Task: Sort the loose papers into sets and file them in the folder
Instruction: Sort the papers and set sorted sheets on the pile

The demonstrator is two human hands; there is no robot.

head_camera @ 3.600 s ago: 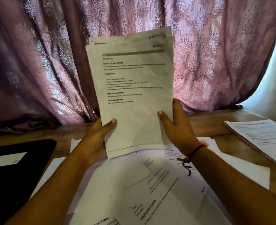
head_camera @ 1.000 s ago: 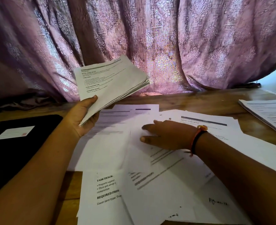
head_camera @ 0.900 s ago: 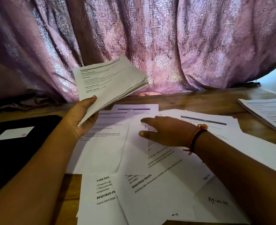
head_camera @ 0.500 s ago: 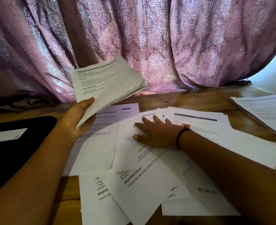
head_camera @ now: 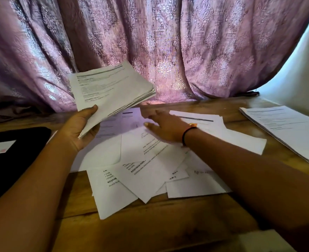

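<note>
At table (head_camera: 150, 224) centre: loose papers (head_camera: 150, 160) overlap in a heap. 10 o'clock: left hand (head_camera: 81, 128) grips set (head_camera: 111, 90), thumb on top. 12 o'clock: right hand (head_camera: 165, 127), fingers straight, blurred, touches heap. 9 o'clock: folder (head_camera: 13, 155). Step: sorting. Next, probably: free one matching page without dragging neighbours.

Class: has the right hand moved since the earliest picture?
Yes: the right hand dropped from the held stack down to the loose papers on the table.
</note>
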